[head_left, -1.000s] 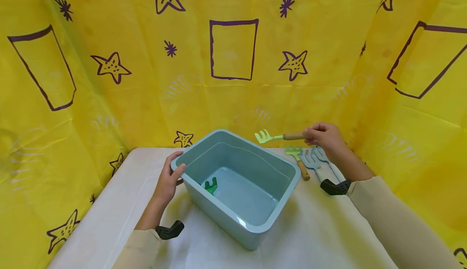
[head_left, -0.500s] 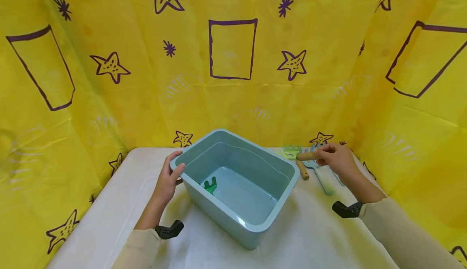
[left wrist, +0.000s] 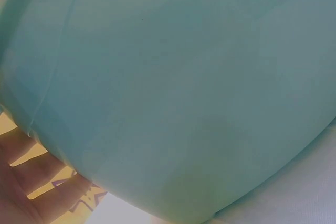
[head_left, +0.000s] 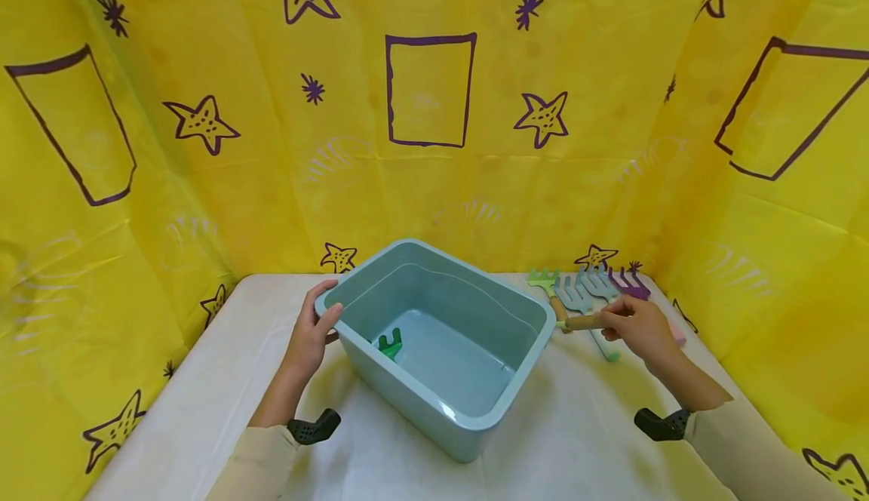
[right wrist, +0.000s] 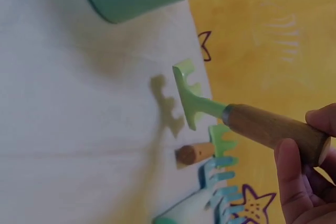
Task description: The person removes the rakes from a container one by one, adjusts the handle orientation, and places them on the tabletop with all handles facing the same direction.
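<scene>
Our left hand (head_left: 308, 339) grips the near-left rim of the bin (head_left: 475, 418) at center frame. Right of it, our right hand (head_left: 638, 327) pinches a green rake (right wrist: 197, 100) by its wooden handle, just above the tabletop (head_left: 577, 441), beside other rakes (head_left: 584, 290).

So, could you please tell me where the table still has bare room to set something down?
Free: the white table left of the blue bin, beyond the left hand, and the near strip before the bin. Crowded: the far right corner, where toy rakes lie side by side and the right hand holds a light green rake.
</scene>
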